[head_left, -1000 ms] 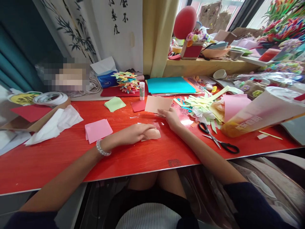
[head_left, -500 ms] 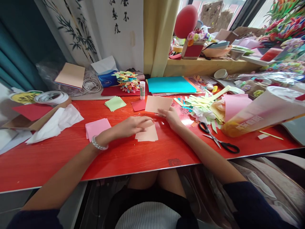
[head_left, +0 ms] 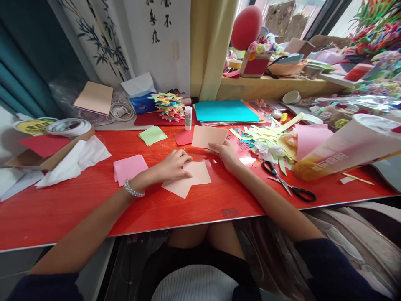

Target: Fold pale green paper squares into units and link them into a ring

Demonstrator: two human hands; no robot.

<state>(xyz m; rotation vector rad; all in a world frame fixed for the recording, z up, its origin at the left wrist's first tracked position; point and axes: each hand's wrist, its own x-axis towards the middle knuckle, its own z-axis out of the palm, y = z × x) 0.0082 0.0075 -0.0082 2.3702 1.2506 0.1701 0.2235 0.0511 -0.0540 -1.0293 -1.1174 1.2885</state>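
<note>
My left hand (head_left: 171, 168) rests over the small peach paper squares (head_left: 200, 173), its fingers apart; one square (head_left: 180, 188) lies fanned out beneath it, towards the front edge. My right hand (head_left: 228, 154) pinches the lower right edge of a larger peach sheet (head_left: 209, 136). A red paper square (head_left: 183, 138) lies just left of that sheet, with a glue stick (head_left: 188, 118) upright behind it. Green squares (head_left: 153, 135) and pink squares (head_left: 130, 168) lie to the left.
On the red table (head_left: 131, 213), black-handled scissors (head_left: 290, 184) lie right of my right arm. Behind them are paper strips (head_left: 266, 138) and a tilted plastic cup (head_left: 347, 146). Blue sheets (head_left: 225, 111) and a folded-paper pile (head_left: 168, 106) stand at the back; a cardboard box (head_left: 46, 161) is far left.
My left hand has moved slightly left and towards me, and one small peach square has slid out left from the others. My right hand and the larger sheet have hardly moved.
</note>
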